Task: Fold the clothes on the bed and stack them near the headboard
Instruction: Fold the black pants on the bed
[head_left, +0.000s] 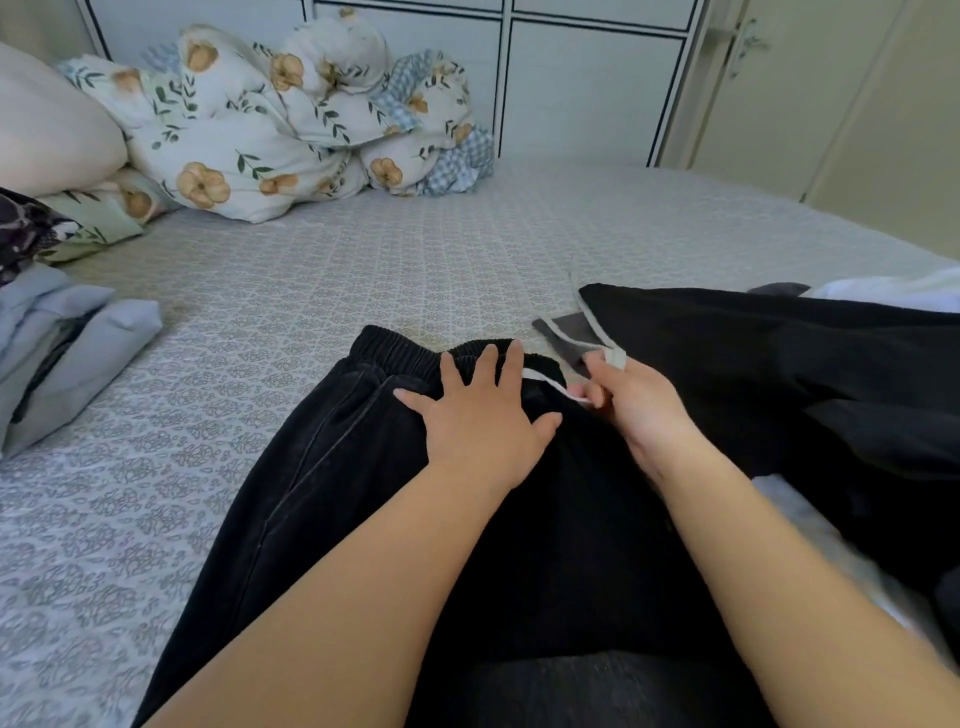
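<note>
Right hand (631, 402) pinches the white drawstring (545, 380) at the waistband; left hand (480, 410) lies flat, fingers spread, pressing the black trousers (332, 467) just below the elastic. Trousers lie lengthwise on the bed (415, 260), waist towards the headboard (571, 78), apparently not folded yet. Another dark garment (779, 364) and something white (893, 291) lie unfolded to the right. Folded blue-grey clothes (67, 353) sit at far left, short of the headboard. Roughly early-to-mid task, I'd judge: most folding and final stacking left

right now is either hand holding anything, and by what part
The right hand pinches the white drawstring of the black trousers. The left hand lies flat on them below the waistband, holding nothing.
</note>
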